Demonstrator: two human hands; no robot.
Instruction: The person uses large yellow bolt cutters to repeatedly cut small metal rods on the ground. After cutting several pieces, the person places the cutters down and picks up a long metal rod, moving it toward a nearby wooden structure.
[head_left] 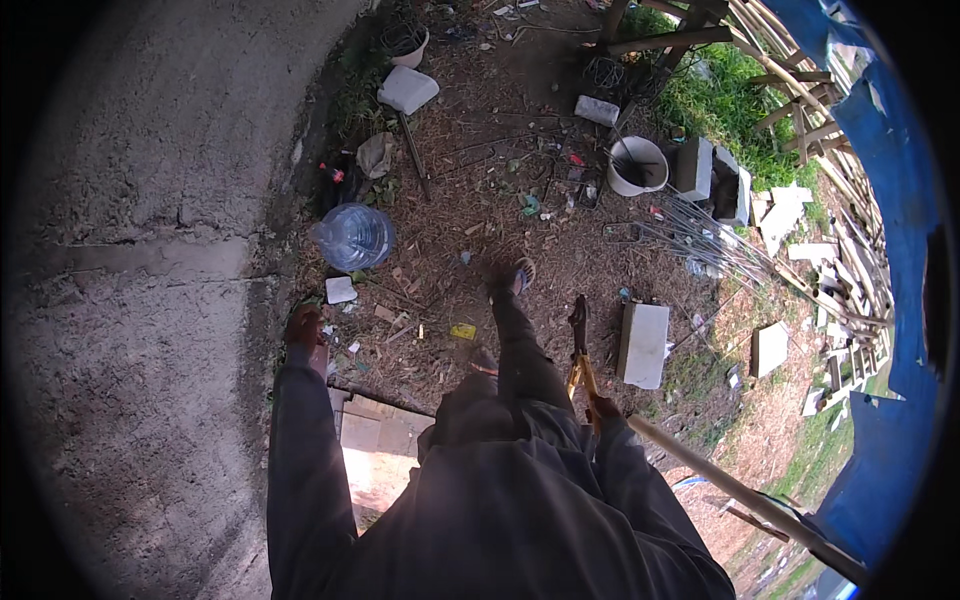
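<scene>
My right hand (606, 410) is closed round the yellow handles of what looks like a bolt cutter (580, 365). Its dark head points forward, away from me, over the littered ground. Beside the concrete wall, my left hand (304, 326) hangs at the end of a dark sleeve with its fingers curled in. Whatever it may hold is hidden or too small to name. Just ahead of that hand a white block (341, 290) lies on the ground, and past it a clear plastic water jug (355, 238) rests on its side.
A rough concrete wall (150, 300) runs along the left. To the right are a pale block (643, 346), a white bucket (638, 166), thin metal rods (715, 230) and a long pole (735, 488). Blue tarp (890, 250) hangs at the far right, near bamboo poles (868, 240).
</scene>
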